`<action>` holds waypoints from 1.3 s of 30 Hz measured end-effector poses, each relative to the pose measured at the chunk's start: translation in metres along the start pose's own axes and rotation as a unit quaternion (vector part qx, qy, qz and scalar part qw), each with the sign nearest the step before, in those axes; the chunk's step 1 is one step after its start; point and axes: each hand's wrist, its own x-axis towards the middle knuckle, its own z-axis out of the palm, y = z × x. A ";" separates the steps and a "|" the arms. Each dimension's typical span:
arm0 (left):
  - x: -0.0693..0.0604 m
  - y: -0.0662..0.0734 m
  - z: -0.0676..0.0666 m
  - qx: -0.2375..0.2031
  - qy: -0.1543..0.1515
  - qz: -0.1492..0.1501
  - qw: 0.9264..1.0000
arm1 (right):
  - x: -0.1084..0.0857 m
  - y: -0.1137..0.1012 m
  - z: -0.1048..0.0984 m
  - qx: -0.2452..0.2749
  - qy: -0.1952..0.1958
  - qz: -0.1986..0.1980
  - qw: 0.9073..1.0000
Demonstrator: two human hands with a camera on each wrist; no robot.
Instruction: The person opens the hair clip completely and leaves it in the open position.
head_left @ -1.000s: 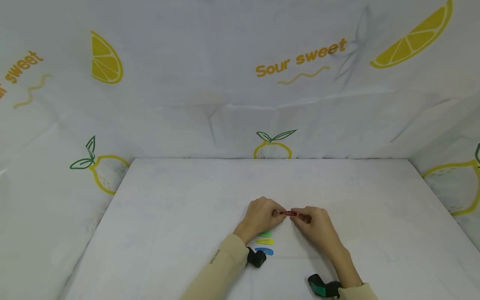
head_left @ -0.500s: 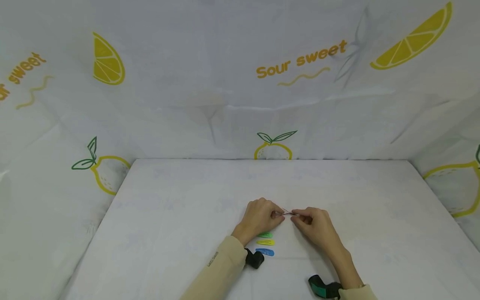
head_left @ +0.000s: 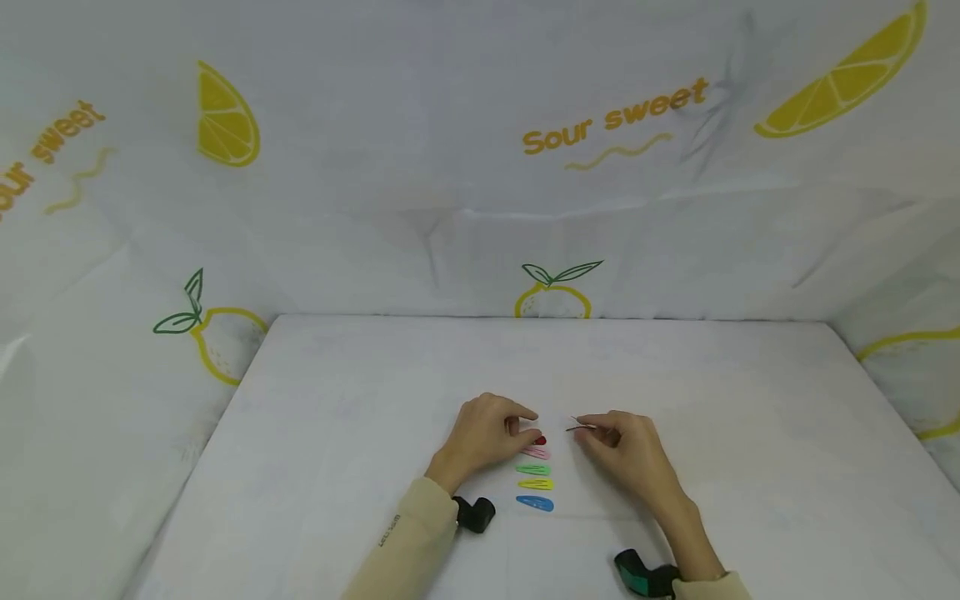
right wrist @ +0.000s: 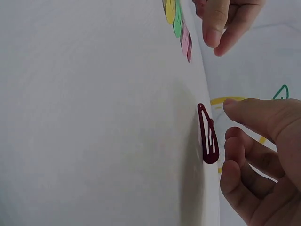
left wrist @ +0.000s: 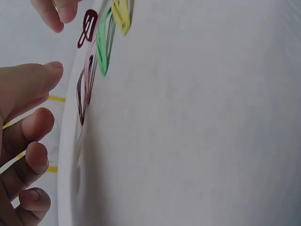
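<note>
A dark red snap hair clip (right wrist: pixel 209 149), its tongue sprung up, appears thin and edge-on in the head view. My right hand (head_left: pixel 628 448) pinches its right end there between thumb and forefinger; the wrist views do not show the contact clearly. To the left, my left hand (head_left: pixel 483 429) holds nothing, its thumb and forefinger parted. Just by its thumb lies another red clip (head_left: pixel 541 441), partly hidden. Below that, a pink clip (head_left: pixel 537 453), a green clip (head_left: pixel 534 470), a yellow clip (head_left: pixel 536 484) and a blue clip (head_left: pixel 536 503) form a column.
The white table (head_left: pixel 360 442) has its far edge against a white sheet (head_left: pixel 420 167) printed with lemons. Black wrist cameras, the left one (head_left: pixel 476 515) and the right one (head_left: pixel 645 577), hang close to the tabletop, the left near the blue clip.
My left hand has let go of the held clip and moved left, uncovering the pink and red clips in the column. The right hand has hardly moved.
</note>
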 end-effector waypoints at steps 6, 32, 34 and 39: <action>-0.007 -0.008 -0.006 -0.001 -0.009 -0.012 1.000 | 0.007 -0.013 0.006 0.016 -0.043 -0.003 0.999; -0.010 -0.009 -0.006 0.020 -0.074 -0.009 0.997 | 0.020 -0.028 0.024 0.002 -0.149 -0.005 0.989; -0.010 -0.009 -0.006 0.022 -0.077 -0.009 0.997 | 0.021 -0.029 0.024 0.002 -0.154 -0.011 0.988; -0.009 -0.009 -0.006 0.034 -0.081 0.005 0.996 | 0.023 -0.027 0.026 -0.004 -0.159 -0.017 0.987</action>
